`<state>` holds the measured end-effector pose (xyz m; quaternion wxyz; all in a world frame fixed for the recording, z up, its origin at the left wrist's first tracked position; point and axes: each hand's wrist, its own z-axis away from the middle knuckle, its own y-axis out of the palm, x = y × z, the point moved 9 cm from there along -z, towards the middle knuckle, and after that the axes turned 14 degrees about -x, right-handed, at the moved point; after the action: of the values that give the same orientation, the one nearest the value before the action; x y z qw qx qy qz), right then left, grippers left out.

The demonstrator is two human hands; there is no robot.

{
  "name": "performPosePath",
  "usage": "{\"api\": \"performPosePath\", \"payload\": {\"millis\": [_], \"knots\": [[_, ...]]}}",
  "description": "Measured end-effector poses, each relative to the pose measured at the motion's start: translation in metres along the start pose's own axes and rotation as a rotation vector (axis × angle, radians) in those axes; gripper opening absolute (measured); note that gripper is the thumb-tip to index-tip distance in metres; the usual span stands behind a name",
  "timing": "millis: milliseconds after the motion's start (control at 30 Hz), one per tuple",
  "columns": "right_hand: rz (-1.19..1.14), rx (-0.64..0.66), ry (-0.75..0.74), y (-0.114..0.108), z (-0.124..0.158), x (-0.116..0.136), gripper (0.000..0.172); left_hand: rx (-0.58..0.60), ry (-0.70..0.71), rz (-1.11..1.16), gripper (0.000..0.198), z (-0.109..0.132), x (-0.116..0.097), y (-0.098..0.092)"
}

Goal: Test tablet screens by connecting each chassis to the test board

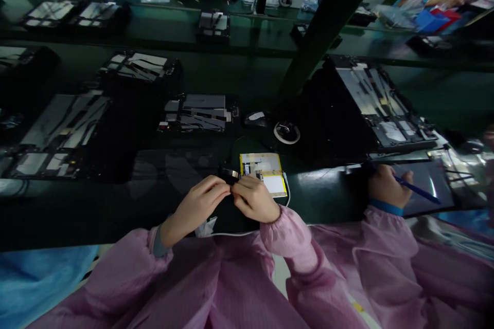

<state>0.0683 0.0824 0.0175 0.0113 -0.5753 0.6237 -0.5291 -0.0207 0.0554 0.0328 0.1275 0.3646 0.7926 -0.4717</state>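
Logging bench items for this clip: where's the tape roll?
In the head view, the tape roll sits on the dark bench, just above the yellow-edged battery pack and left of the propped-up tablet frame.

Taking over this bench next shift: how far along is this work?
Done-looking: the open black device housing ahead holds grey strips in place. In hand: the left hand and right hand pinch a small black strip. Left: the yellow-taped flat pack with white cable lies loose on the dark green bench.

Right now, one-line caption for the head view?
Left hand and right hand pinch a black strip beside a yellow-taped flat battery pack.
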Motion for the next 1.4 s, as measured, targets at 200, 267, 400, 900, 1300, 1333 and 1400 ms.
{"api": "performPosePath", "payload": {"millis": [200,267,400,900,1300,1333,1400], "knots": [[-0.014,0.028,-0.019,-0.002,-0.001,0.0,0.017,0.011,-0.001,0.0,0.012,0.0,0.0,0.0],[-0.023,0.03,-0.019,-0.001,0.0,0.0,0.017,0.024,-0.004,0.004,0.012,0.0,0.0,0.0],[-0.036,0.036,-0.028,0.0,0.001,0.0,0.017,0.035,-0.007,0.018,0.011,0.001,0.0,0.001],[-0.078,0.047,-0.026,-0.004,0.001,0.0,0.019,0.053,-0.006,0.022,0.012,0.001,0.0,0.003],[0.018,0.059,-0.024,-0.006,-0.001,0.002,0.016,0.124,0.017,0.014,0.016,-0.001,-0.003,0.008],[0.052,0.056,-0.023,-0.007,-0.001,0.002,0.016,0.133,0.024,0.01,0.016,-0.001,-0.002,0.009],[0.114,0.051,-0.029,-0.007,-0.001,0.003,0.019,0.145,0.042,0.005,0.017,0.0,-0.002,0.011]]}}
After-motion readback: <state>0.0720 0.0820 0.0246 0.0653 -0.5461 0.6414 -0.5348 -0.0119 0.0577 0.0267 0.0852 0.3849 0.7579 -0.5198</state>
